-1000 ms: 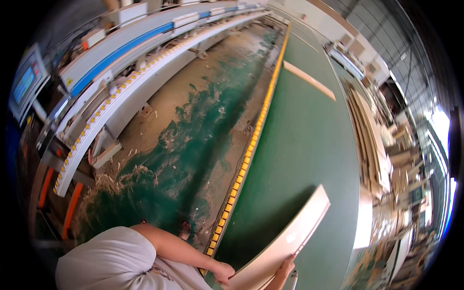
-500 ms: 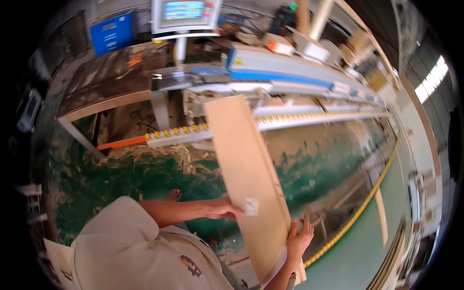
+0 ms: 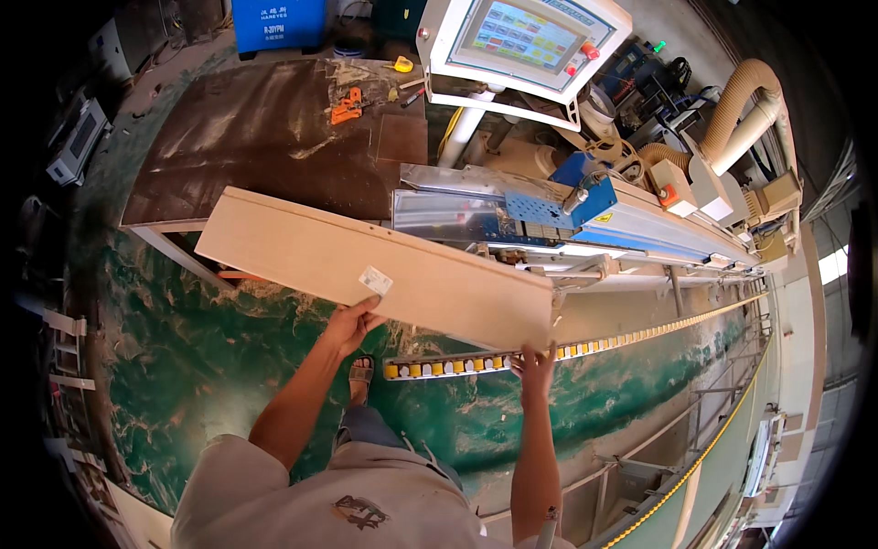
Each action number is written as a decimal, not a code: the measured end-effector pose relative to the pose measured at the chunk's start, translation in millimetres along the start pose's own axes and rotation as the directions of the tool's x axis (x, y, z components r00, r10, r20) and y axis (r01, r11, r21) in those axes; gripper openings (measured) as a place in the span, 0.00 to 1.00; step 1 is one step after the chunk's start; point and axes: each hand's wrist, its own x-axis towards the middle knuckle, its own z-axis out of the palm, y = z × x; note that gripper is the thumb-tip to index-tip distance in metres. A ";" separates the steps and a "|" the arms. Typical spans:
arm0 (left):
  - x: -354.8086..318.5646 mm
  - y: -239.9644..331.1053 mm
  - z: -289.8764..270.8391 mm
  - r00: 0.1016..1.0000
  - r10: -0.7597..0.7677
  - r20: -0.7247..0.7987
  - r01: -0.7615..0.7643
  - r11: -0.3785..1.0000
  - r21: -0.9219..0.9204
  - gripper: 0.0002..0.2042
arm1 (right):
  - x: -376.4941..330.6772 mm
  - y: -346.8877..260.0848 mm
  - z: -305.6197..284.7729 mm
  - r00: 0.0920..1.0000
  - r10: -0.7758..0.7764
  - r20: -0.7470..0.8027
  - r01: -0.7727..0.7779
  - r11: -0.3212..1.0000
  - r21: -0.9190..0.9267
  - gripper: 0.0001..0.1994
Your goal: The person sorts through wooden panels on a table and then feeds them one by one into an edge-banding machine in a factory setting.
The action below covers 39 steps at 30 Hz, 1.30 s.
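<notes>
A long light-brown wooden panel with a white sticker spans the view in front of me, slanting from upper left down to the right. My left hand grips its near edge beside the sticker, the thumb on top and the other fingers underneath. At the panel's right end, my right hand is at the near corner with its fingertips against the edge; part of their grip is blurred. Small dark holes run along the far edge, which lies before the machine's metal infeed.
A brown-topped table at the left carries an orange tool and a yellow tape measure. Behind stands a control screen. A rail of yellow rollers runs off to the right, above the dusty green floor.
The panel has turned from nearly upright in view to lying crosswise, its far end swinging left. Both hands moved with it, and the view has shifted toward the machine.
</notes>
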 end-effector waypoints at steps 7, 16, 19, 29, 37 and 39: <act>94.3 -9.4 -15.1 0.997 -0.041 -0.061 0.038 0.998 -0.059 0.20 | 81.7 -23.7 143.6 0.984 0.116 0.136 -0.157 0.925 0.345 0.51; 143.2 -3.1 31.2 0.971 -0.240 0.006 0.228 0.930 0.287 0.22 | 167.3 -38.4 176.0 0.994 0.098 0.036 -0.104 0.970 0.222 0.52; 153.6 19.1 3.8 0.953 -0.304 0.004 0.279 0.879 0.387 0.22 | 175.6 -34.5 176.0 0.998 0.056 0.028 -0.062 0.938 0.342 0.50; 45.5 210.0 -189.0 0.928 0.160 -0.336 -0.067 0.960 0.271 0.14 | 175.5 -31.9 174.1 0.994 -0.001 0.107 -0.044 0.909 0.414 0.49; 52.6 210.1 -148.2 0.776 0.136 -0.616 0.105 0.935 0.339 0.15 | 210.2 -32.1 133.4 0.994 -0.022 0.104 -0.034 0.860 0.509 0.49; 58.5 195.2 -139.0 0.751 0.150 -0.643 0.134 0.919 0.371 0.17 | 225.7 -37.2 115.6 0.995 0.003 0.096 -0.046 0.888 0.458 0.50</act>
